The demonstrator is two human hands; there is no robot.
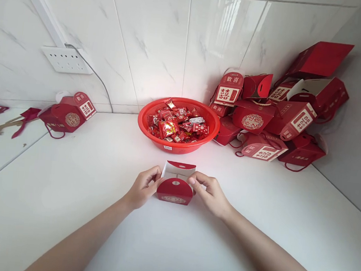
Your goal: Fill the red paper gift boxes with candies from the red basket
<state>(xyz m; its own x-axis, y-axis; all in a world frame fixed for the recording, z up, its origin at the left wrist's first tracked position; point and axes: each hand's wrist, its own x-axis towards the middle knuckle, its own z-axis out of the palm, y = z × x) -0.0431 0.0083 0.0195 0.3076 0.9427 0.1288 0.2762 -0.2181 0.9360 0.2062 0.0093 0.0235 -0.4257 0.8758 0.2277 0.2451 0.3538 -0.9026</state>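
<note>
An open red box [175, 191] with a white inside stands upright on the white table, in front of the basket. My left hand [145, 186] grips its left side, thumb and fingers pinched on the edge. On the opposite side my right hand [209, 192] holds the box's right edge, the thumb near the top. The box's front and back flaps are raised, and no sweets show inside. Just behind it sits a red plastic basket [177, 147] filled with red-wrapped sweets [169, 128].
At the back right, several red boxes [252, 119] with cord handles are piled against the wall. A red box [64, 118] and ribbons [27, 117] lie at the left. Above them a cable [95, 74] hangs from a white socket strip [66, 61].
</note>
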